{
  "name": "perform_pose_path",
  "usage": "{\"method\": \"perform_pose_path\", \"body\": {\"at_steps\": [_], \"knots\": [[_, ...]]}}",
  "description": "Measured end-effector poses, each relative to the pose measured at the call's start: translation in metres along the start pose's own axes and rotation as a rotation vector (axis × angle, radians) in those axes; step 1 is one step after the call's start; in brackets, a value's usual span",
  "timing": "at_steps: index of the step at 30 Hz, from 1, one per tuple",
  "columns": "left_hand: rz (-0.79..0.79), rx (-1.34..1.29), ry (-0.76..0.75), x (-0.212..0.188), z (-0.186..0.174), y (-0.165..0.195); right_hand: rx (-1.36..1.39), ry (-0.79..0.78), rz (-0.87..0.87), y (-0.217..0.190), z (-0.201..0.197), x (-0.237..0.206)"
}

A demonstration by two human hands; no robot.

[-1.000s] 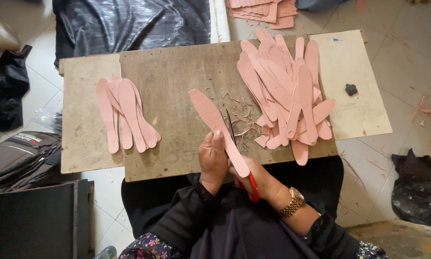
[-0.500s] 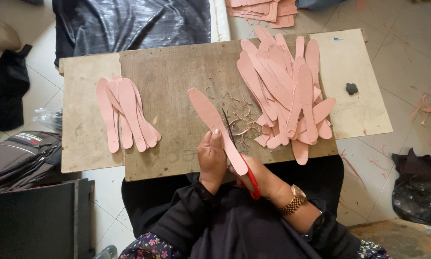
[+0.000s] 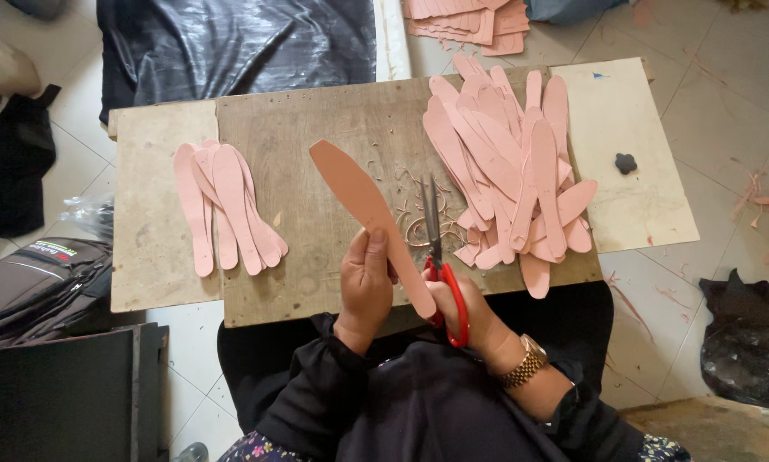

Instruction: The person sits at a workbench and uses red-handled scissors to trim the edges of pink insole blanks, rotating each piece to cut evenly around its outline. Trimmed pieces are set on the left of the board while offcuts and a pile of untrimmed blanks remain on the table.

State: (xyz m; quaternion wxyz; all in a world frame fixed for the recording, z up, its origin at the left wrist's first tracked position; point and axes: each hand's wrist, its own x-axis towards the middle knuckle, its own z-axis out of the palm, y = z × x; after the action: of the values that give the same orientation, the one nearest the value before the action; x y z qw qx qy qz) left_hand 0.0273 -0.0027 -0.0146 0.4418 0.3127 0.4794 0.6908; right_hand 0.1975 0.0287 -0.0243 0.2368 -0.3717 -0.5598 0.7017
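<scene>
Left hand [image 3: 365, 278] grasps a long pink paddle-shaped leather strip [image 3: 363, 205] above the wooden worktop [image 3: 316, 128]; right hand [image 3: 470, 312] grips red-handled steel scissors [image 3: 440, 265] beside it.

A small fan of pink strips [image 3: 222, 214] lies near the board's [image 3: 316, 128] left edge. A big heap of strips [image 3: 508, 171] covers its right half, spilling over the near edge. A dark scrap [image 3: 626, 162] sits on the pale panel [image 3: 632, 111] at the right end. More strips [image 3: 470, 17] are stacked beyond the far edge. A backpack [image 3: 33, 282] and black sheeting [image 3: 239, 43] lie on the floor.
</scene>
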Motion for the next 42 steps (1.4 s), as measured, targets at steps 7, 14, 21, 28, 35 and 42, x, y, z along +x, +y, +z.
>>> {"method": "perform_pose_path", "body": {"at_steps": [7, 14, 21, 28, 35, 42], "knots": [[0.065, 0.078, -0.093, -0.007, 0.000, 0.023, 0.225, -0.040, -0.073, -0.024, -0.002, -0.008], [-0.001, -0.090, -0.193, -0.007, 0.010, 0.018, 0.265, 0.005, 0.036, -0.023, 0.007, -0.013], [-0.130, -0.142, -0.209, -0.012, 0.015, 0.014, 0.217, 0.041, 0.023, -0.014, 0.012, -0.013], [-0.143, 0.000, -0.229, -0.013, 0.013, 0.014, -0.032, 0.104, 0.061, -0.018, 0.013, -0.012], [0.002, 0.125, -0.253, -0.007, 0.004, 0.013, 0.043, 0.102, -0.046, -0.024, 0.005, -0.012], [-0.053, 0.781, -0.438, -0.024, -0.009, 0.033, 0.253, 0.313, -0.252, -0.038, -0.015, 0.005]]}}
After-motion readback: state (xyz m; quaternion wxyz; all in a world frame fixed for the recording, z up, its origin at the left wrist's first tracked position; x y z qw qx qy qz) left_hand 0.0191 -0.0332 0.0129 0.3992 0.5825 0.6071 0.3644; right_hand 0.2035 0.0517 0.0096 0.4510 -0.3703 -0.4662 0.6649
